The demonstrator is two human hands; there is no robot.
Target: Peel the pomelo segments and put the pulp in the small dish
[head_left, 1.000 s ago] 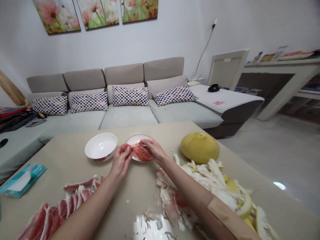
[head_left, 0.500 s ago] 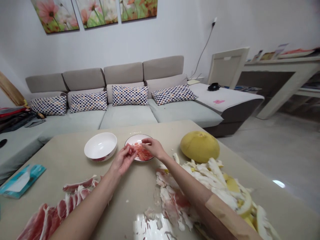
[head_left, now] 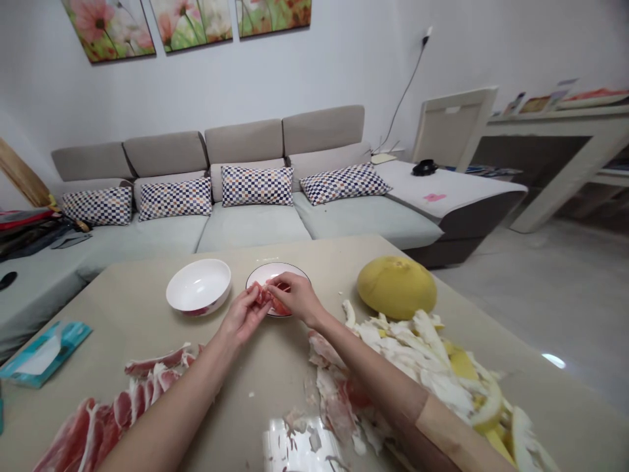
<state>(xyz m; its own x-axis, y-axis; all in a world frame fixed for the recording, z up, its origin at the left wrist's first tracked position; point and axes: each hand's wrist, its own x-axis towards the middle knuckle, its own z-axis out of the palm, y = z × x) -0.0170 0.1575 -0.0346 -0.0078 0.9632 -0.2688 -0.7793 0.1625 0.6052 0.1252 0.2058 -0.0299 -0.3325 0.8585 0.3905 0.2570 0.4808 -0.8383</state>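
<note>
ROOM: A grey-beige sectional sofa (head_left: 250, 223) with four checked cushions (head_left: 256, 186) stands beyond the table, under three floral canvases (head_left: 191, 19) on a white wall.

TABLE: A beige table (head_left: 122, 288) fills the lower frame. A peeled yellow pomelo (head_left: 396, 287) sits toward its right edge, with a heap of white pith (head_left: 422, 367) nearer the person. Pale membrane scraps (head_left: 334, 387) lie left of the heap, a row of pink pomelo segments (head_left: 113, 413) lies along the near left edge, and a teal tissue pack (head_left: 44, 354) lies at the left edge.

NEAR THE FAR EDGE: A white bowl (head_left: 198, 285) stands just left of a small white plate (head_left: 258, 275), not touching it.

PINK POMELO FLESH: A torn clump (head_left: 280, 305) lies on the plate, running roughly from upper left to lower right, partly hidden by the fingers.

LEFT HAND: The left hand (head_left: 240, 314) is at the plate's left rim, fingers (head_left: 256, 296) curled and pinching the clump's left end.

RIGHT HAND: The right hand (head_left: 295, 298) is nearer, directly above the plate, its fingers (head_left: 275, 285) bunched and pinching the flesh from the right.
</note>
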